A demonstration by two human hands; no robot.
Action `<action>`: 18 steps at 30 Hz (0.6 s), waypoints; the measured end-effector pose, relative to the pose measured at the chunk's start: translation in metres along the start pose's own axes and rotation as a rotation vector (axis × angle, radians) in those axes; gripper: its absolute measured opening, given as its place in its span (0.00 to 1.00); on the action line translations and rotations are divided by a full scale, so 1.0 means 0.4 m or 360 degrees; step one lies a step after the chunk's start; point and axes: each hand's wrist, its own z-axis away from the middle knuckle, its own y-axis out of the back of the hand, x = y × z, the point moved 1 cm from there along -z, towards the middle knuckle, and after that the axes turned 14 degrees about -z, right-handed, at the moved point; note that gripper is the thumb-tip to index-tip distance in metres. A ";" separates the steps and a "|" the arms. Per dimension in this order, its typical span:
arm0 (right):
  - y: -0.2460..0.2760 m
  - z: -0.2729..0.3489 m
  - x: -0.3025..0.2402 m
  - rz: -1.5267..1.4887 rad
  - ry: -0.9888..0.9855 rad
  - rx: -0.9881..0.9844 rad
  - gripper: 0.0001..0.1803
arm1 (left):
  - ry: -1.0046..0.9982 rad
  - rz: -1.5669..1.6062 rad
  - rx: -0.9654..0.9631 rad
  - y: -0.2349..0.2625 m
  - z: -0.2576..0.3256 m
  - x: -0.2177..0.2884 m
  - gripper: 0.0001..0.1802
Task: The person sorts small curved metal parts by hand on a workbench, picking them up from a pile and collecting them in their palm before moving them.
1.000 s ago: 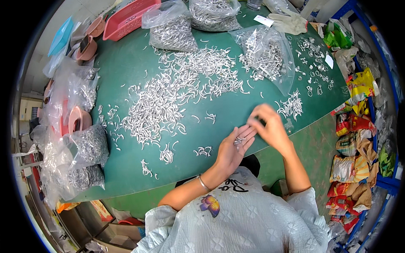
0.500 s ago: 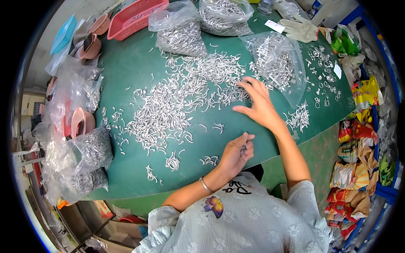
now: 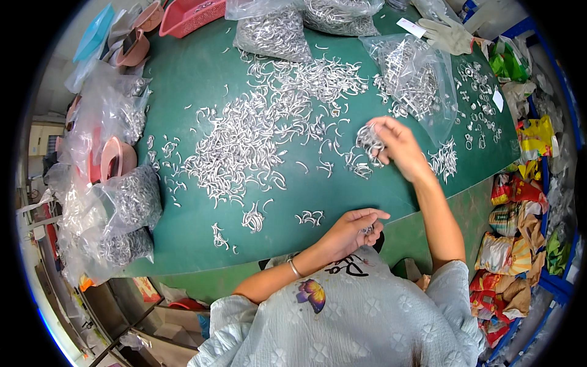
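Observation:
My right hand (image 3: 400, 150) is closed around a clump of small curved silver metal pieces (image 3: 369, 140) above the green table. Several more pieces lie just below it on the tabletop. My left hand (image 3: 351, 234) is near the table's front edge, palm turned up and fingers curled over a few small metal pieces (image 3: 367, 230), mostly hidden. A wide spread pile of the curved metal pieces (image 3: 235, 144) covers the middle of the table. Small separate clusters lie closer to me, among them one heap (image 3: 252, 219) and a short row (image 3: 310, 217).
Clear plastic bags of metal parts stand at the back (image 3: 272, 37), at the right (image 3: 416, 76) and along the left edge (image 3: 136, 205). Ring-like parts (image 3: 480, 110) lie at the far right, by a work glove (image 3: 446, 35). A red basket (image 3: 189, 17) sits at the back left.
My right hand has drawn back toward me from the pile and closed on a clump of curved metal pieces. My left hand has shifted slightly right. The whole view has shifted a little.

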 end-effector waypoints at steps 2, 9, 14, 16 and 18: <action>0.038 -0.006 -0.019 -0.0258 -0.0046 0.0022 0.18 | 0.0006 -0.0008 -0.0022 0.001 0.004 -0.004 0.16; 0.029 0.048 -0.066 0.0548 0.0566 0.0330 0.13 | -0.0030 -0.0019 0.0048 0.007 0.021 -0.011 0.16; -0.029 0.080 -0.027 0.1604 0.0966 0.0222 0.08 | -0.0051 -0.0072 0.0071 0.020 0.026 -0.023 0.17; -0.046 0.085 0.010 0.1852 0.0866 0.0284 0.07 | -0.0110 -0.0109 0.0054 0.023 0.029 -0.029 0.19; -0.060 0.082 0.046 0.1812 0.0968 0.0334 0.06 | -0.0159 -0.0126 0.0036 0.026 0.028 -0.030 0.20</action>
